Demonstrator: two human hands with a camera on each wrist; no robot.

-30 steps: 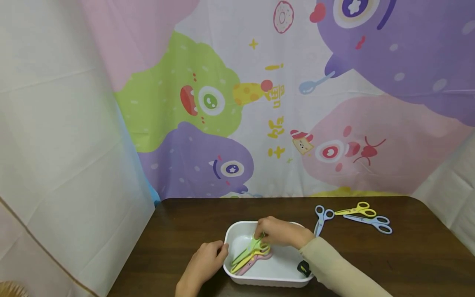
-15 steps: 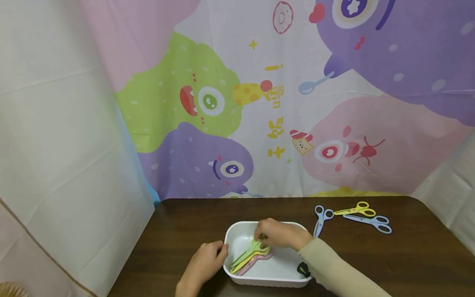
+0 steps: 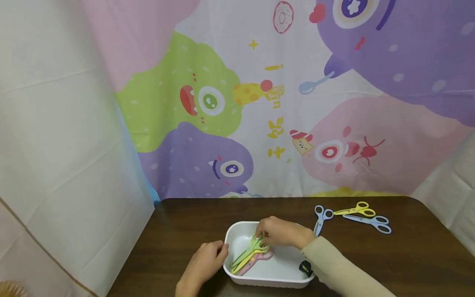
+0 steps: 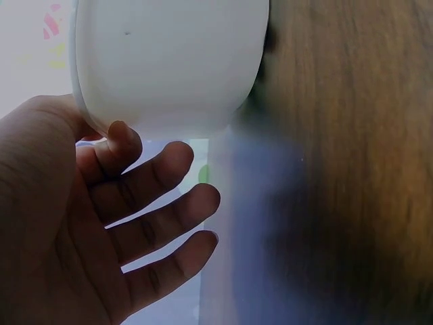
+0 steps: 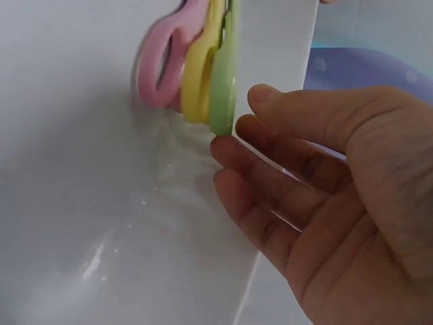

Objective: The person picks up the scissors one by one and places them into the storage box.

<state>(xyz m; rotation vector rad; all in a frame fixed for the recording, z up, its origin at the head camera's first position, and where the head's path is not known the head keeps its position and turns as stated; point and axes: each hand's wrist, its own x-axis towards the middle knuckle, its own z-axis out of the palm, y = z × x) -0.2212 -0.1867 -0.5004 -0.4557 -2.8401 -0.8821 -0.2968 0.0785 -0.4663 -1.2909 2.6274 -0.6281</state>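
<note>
From afar I see a plain beige sleeve (image 3: 345, 268) between four and five o'clock, a bare right hand (image 3: 280, 232) at five, a bare left hand (image 3: 205, 263) past six.

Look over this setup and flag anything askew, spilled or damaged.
The backdrop looks askew: its cartoon faces and yellow lettering run sideways, as if hung a quarter turn round. Otherwise nothing stands out; no spill or damage shows on the table or in the white tray.

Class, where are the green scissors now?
In the head view, the green scissors lie in the left half of the white tray, beside yellow scissors and partly hidden by the right hand.
</note>
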